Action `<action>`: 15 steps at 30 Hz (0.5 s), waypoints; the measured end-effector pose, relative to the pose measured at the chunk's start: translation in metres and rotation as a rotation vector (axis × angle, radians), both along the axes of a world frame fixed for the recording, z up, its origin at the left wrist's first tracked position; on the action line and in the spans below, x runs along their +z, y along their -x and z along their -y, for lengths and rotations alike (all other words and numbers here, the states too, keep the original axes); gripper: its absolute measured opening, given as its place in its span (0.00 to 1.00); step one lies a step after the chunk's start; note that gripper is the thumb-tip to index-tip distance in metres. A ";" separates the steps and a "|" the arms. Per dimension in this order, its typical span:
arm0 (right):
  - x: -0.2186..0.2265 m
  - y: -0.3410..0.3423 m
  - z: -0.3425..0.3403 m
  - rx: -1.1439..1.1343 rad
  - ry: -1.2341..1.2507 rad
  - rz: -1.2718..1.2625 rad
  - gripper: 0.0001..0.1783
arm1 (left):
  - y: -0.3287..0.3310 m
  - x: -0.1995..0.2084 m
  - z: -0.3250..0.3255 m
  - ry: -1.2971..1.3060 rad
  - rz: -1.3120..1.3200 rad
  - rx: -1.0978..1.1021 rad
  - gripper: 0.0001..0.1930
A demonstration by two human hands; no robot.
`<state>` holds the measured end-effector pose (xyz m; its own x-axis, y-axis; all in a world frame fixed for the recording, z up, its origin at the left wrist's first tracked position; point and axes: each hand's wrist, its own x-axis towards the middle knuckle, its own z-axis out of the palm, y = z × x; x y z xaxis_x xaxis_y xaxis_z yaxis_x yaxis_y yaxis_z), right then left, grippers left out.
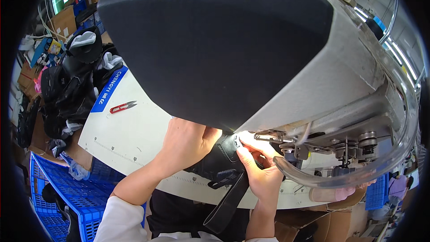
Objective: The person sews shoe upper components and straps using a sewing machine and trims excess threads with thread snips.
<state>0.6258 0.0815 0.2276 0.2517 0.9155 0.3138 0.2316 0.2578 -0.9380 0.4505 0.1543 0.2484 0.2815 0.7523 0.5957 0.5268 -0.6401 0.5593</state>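
A black leather-like piece with a strap (227,204) lies at the front of the white sewing-machine table, the strap hanging over the edge. My left hand (186,145) is closed on the piece's left side, its fingertips partly hidden by the black machine cover (215,49). With thumb and fingers my right hand (260,163) pinches the right edge, beside a small curved part with light marks (237,141). A bright lamp glows over that spot. The machine's metal parts (293,150) stand just right of my right fingers.
Red-handled thread snips (123,106) lie on the white table (148,130) at left. Beyond them is a heap of black pieces (74,80). A blue plastic crate (71,192) stands at lower left. A clear curved tube or guard (340,179) arcs across the right. Cardboard boxes (331,224) sit below the table.
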 end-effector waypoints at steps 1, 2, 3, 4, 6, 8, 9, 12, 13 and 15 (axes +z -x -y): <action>0.000 -0.002 0.000 0.003 0.028 0.006 0.14 | 0.000 0.001 0.000 0.013 -0.001 0.000 0.08; 0.001 -0.003 0.000 0.007 0.056 0.013 0.14 | 0.000 0.001 0.001 0.026 -0.002 0.002 0.08; 0.000 -0.003 0.000 0.008 0.054 0.015 0.14 | -0.001 0.002 0.001 0.036 -0.001 0.004 0.08; -0.001 -0.004 -0.001 0.006 0.045 0.012 0.14 | -0.001 0.003 0.002 0.047 0.001 0.006 0.08; 0.000 -0.004 -0.002 0.006 0.032 0.011 0.14 | -0.002 0.002 0.000 0.045 0.127 -0.032 0.08; 0.004 -0.002 -0.002 0.011 0.034 0.022 0.14 | 0.001 0.006 0.004 -0.136 0.026 -0.006 0.08; 0.006 0.000 -0.002 0.009 0.032 0.025 0.14 | 0.001 0.007 0.004 -0.137 0.030 -0.007 0.08; 0.007 0.006 0.000 -0.030 0.004 0.052 0.13 | 0.001 0.007 0.002 -0.135 0.041 0.025 0.08; 0.007 0.007 0.001 -0.041 0.042 0.040 0.14 | 0.003 0.005 0.000 -0.103 0.068 -0.006 0.08; 0.005 0.007 0.002 -0.044 0.097 -0.030 0.14 | 0.002 0.005 -0.001 -0.069 0.095 -0.040 0.08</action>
<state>0.6186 0.0792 0.2323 0.3002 0.9292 0.2156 0.2122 0.1553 -0.9648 0.4480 0.1551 0.2531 0.2500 0.6979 0.6712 0.4465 -0.6982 0.5597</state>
